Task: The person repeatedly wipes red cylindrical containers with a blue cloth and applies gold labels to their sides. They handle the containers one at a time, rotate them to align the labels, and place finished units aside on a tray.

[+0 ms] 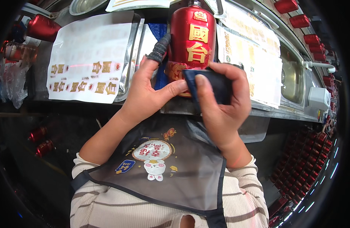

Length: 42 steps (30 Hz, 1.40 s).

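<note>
A red bottle [193, 34] with gold characters lies on the metal bench, neck pointing away from me. My left hand [150, 93] grips its lower left side; the index finger wears a dark knitted finger cot. My right hand [220, 100] presses a folded dark blue cloth [217, 85] against the bottle's lower end. The bottle's base is hidden behind the cloth and my hands.
White label sheets [87, 57] with gold print lie left of the bottle, more sheets [251, 57] to the right. A steel sink [293, 76] sits at right. Several red bottles [308, 159] fill crates lower right; one red bottle [42, 26] lies far left. A metal bowl [85, 5] is up top.
</note>
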Each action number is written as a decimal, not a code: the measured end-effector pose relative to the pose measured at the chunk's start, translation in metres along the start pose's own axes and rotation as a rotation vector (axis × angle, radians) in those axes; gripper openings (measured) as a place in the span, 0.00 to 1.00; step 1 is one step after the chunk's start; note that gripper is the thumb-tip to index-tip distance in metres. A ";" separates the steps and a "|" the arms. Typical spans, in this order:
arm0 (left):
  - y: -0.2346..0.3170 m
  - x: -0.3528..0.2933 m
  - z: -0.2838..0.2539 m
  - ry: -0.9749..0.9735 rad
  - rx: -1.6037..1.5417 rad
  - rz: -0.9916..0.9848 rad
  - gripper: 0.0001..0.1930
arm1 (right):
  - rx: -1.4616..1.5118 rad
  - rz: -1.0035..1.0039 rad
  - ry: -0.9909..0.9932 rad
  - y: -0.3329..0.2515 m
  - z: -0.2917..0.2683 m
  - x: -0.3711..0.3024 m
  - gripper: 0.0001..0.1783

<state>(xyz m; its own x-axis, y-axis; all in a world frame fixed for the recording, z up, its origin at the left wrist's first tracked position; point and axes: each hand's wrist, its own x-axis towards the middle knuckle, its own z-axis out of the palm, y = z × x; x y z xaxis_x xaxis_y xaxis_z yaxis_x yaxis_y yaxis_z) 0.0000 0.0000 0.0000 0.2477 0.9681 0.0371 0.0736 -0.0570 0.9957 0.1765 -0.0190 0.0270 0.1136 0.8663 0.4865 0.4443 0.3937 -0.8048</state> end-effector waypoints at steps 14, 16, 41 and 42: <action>0.010 -0.013 0.018 0.063 0.835 0.431 0.20 | 0.299 0.413 -0.004 0.025 -0.052 0.011 0.11; 0.013 -0.008 0.021 0.072 0.914 0.457 0.19 | 0.284 0.450 -0.112 0.024 -0.048 0.008 0.12; -0.008 -0.054 0.010 0.252 0.565 0.319 0.16 | -0.087 -0.496 -0.455 -0.006 -0.030 0.004 0.16; -0.007 -0.049 0.007 0.258 0.556 0.354 0.17 | -0.080 -0.396 -0.422 -0.006 -0.025 0.014 0.14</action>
<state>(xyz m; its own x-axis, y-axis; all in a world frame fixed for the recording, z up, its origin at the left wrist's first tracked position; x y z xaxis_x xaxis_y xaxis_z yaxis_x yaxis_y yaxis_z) -0.0056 -0.0486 -0.0098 0.1165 0.8914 0.4379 0.5303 -0.4286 0.7315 0.1976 -0.0166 0.0474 -0.4317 0.7119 0.5540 0.4480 0.7022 -0.5533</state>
